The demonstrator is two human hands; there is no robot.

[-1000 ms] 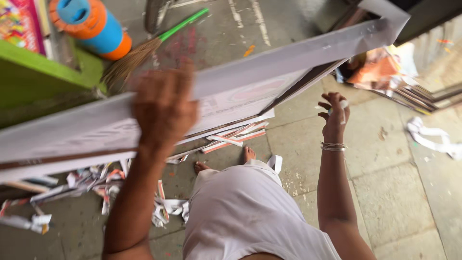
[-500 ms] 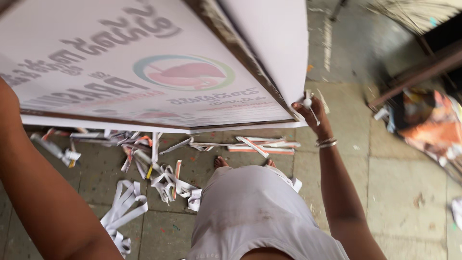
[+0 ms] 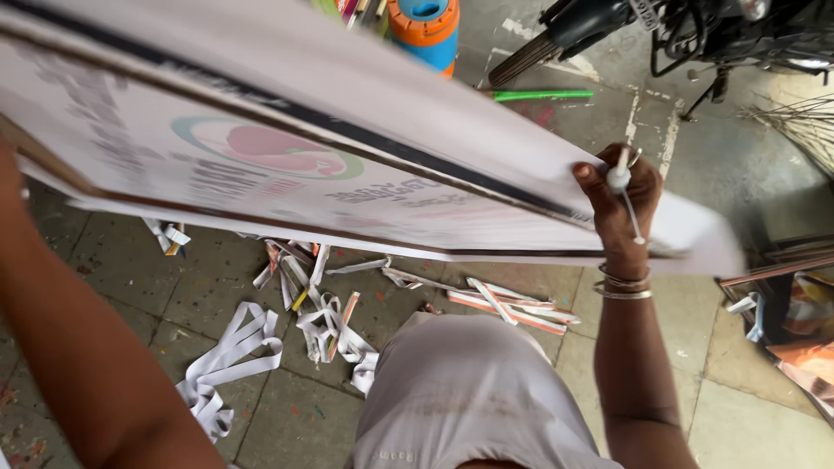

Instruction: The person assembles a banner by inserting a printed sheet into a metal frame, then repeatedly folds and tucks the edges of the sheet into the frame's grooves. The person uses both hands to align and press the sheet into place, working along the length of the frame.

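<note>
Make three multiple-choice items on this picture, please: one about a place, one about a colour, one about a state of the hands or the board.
1. Where do the paper strips lie?
A. on the paved floor below the board
B. on top of the board
C. in the orange and blue container

2. What colour is the stick on the floor near the motorcycle?
A. red
B. green
C. black

3. What does the right hand do?
A. hangs free at the side
B. grips the edge of the printed board, with a small white tool between its fingers
C. rests flat on the floor

Answers: 1 A, the strips are scattered on the paving; 2 B, the stick is bright green; 3 B, the fingers close on the board's edge.
</note>
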